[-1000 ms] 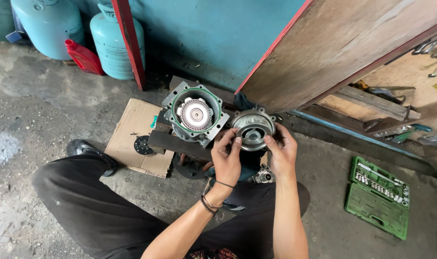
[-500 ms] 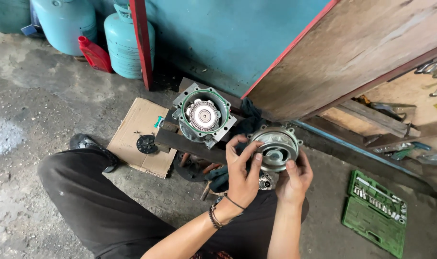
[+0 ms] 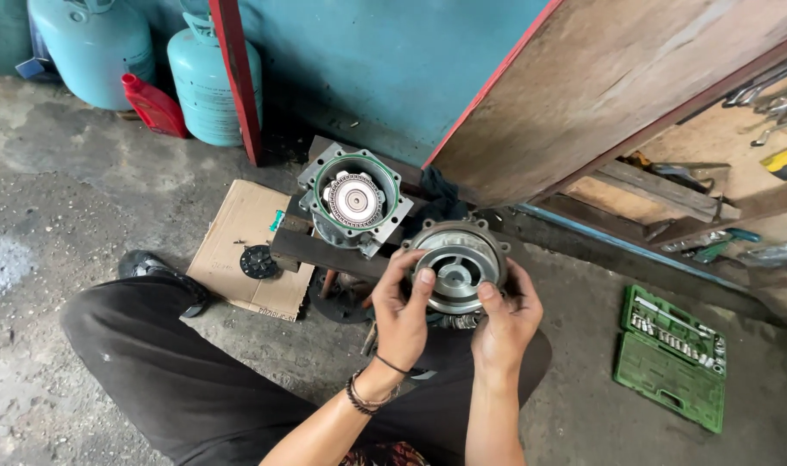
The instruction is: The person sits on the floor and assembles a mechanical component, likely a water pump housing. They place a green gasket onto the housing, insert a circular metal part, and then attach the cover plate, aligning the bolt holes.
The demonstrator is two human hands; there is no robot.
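A round grey metal housing cover (image 3: 455,261) with a central hub is held up between both hands. My left hand (image 3: 401,312) grips its left rim, thumb on the face. My right hand (image 3: 504,318) grips its lower right rim, thumb pressed near the hub. Just beyond, a compressor body (image 3: 355,201) stands open end up, with a green gasket ring and a shiny scroll inside. It rests on a dark block beside a piece of cardboard (image 3: 243,248).
A small black disc (image 3: 258,261) lies on the cardboard. A green socket set case (image 3: 672,356) lies open at the right. Two pale blue gas cylinders (image 3: 212,79) and a red bottle (image 3: 154,104) stand at the back left. Wooden board and tool shelf at right.
Both hands have shifted the round cover slightly and the left thumb now lies on its face. The camera has moved, so the whole scene sits further right and lower.
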